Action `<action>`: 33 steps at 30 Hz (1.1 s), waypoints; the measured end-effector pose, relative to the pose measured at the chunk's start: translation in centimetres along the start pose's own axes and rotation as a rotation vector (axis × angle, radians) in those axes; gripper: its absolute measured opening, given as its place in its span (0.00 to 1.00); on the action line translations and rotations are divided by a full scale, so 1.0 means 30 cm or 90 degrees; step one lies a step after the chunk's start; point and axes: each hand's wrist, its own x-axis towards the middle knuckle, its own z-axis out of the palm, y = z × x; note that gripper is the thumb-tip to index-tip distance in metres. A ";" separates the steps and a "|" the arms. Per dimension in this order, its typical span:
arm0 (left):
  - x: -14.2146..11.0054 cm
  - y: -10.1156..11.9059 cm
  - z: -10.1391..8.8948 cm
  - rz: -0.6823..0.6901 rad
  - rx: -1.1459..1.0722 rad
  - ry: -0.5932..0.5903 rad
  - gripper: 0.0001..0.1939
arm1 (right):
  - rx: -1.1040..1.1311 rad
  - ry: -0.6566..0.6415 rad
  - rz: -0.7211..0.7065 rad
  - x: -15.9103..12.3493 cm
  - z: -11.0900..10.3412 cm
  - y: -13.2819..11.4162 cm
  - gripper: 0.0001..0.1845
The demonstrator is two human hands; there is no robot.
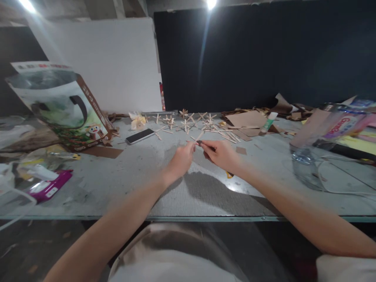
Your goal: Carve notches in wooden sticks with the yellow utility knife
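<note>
My left hand (180, 159) and my right hand (223, 155) meet over the middle of the table, both closed in a pinch. A small dark piece (199, 142) shows at the fingertips of my right hand, touching or nearly touching the left fingertips. What my left fingers grip is too small to make out. Thin wooden sticks (200, 134) show just beyond the fingertips; I cannot tell whether they are held or lie behind. Farther back stand several crossed-stick shapes (185, 125), with loose sticks (230, 136) to their right.
A phone (140, 136) lies left of the sticks. A large printed bag (66, 111) stands at left, behind a magenta device (50, 185). Cardboard (246, 119) and a glue stick (269, 122) lie at back right. A clear plastic bottle (307, 156) and cables are at right.
</note>
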 end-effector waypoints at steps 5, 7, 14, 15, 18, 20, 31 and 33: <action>-0.004 -0.004 0.005 -0.032 0.014 -0.006 0.10 | 0.097 -0.008 0.055 -0.007 0.010 -0.021 0.25; -0.005 -0.004 0.007 -0.038 0.013 -0.011 0.11 | 0.138 -0.014 0.085 -0.008 0.012 -0.025 0.24; -0.004 -0.015 0.018 -0.031 0.022 -0.017 0.10 | 0.300 -0.047 0.156 -0.005 0.017 -0.027 0.18; -0.004 -0.014 0.018 -0.032 0.020 -0.015 0.11 | 0.322 -0.046 0.163 -0.004 0.017 -0.028 0.17; -0.005 -0.003 0.015 -0.036 0.017 -0.007 0.12 | 0.378 -0.045 0.186 -0.002 0.017 -0.037 0.15; -0.004 0.005 0.012 -0.037 0.015 -0.003 0.12 | 0.406 -0.040 0.199 -0.001 0.018 -0.046 0.14; -0.009 0.013 0.017 -0.036 0.002 -0.012 0.10 | 0.435 -0.023 0.182 -0.007 0.037 -0.071 0.11; -0.007 0.007 0.026 -0.037 0.002 -0.004 0.09 | 0.429 -0.019 0.178 -0.008 0.043 -0.072 0.11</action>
